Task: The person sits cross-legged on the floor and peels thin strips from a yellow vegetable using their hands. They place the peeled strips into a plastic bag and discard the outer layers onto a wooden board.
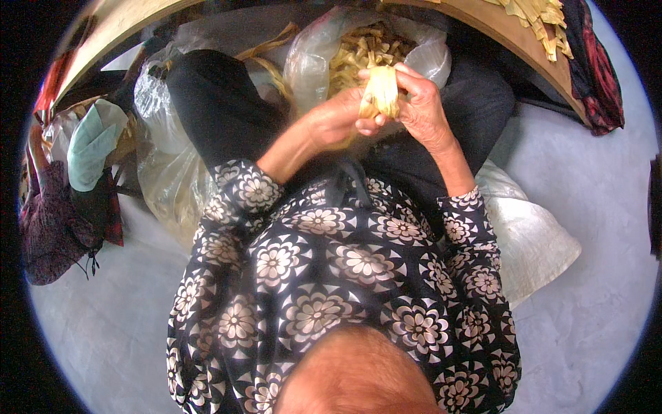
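Note:
Between my two hands, over my lap, is a folded bundle of pale yellow flat strips [380,93], like dried leaf or husk. My left hand [341,117] grips it from the left side, its fingertips curled beneath. From the right, my right hand [422,103] holds it with the thumb and fingers closed around its edge. Just beyond the hands stands an open clear plastic bag [307,65], with several curled yellow-brown strips [372,48] inside. The exact spots where the fingertips press the strips are partly hidden.
A wooden board's curved edge [207,5] spans the far side, with loose yellow strips [534,24] on its right end. Clear plastic [169,165] lies by my left leg, a white sack [531,238] by my right. At far left, another person's dark sleeve [55,224] shows.

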### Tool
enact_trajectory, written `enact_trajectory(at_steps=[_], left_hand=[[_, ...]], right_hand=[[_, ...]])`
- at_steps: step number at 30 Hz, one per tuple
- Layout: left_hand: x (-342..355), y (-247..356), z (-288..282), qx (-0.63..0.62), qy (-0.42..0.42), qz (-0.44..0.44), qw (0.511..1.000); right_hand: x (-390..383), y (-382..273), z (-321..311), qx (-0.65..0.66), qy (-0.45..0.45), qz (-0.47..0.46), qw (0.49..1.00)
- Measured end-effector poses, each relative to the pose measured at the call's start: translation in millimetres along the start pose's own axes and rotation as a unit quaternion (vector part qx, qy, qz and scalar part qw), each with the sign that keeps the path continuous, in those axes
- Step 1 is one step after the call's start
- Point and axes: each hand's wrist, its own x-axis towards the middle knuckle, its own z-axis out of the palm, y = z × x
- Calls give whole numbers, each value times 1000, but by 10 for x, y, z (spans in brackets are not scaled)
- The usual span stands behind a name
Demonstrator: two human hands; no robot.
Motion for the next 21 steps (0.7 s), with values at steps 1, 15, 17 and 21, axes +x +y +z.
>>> enact_trajectory(at_steps=[1, 15, 17, 21], left_hand=[[22, -29, 24, 0, 48, 39, 998], [-62, 134, 25, 441, 246, 185, 843], [-43, 100, 15, 562, 262, 224, 752], [6, -30, 38, 629, 302, 246, 673]], right_hand=[[7, 46, 20, -40, 43, -38, 998], [1, 145, 215, -44, 114, 100, 987], [9, 189, 282, -86, 149, 36, 984], [-69, 157, 370, -231, 171, 2, 958]])
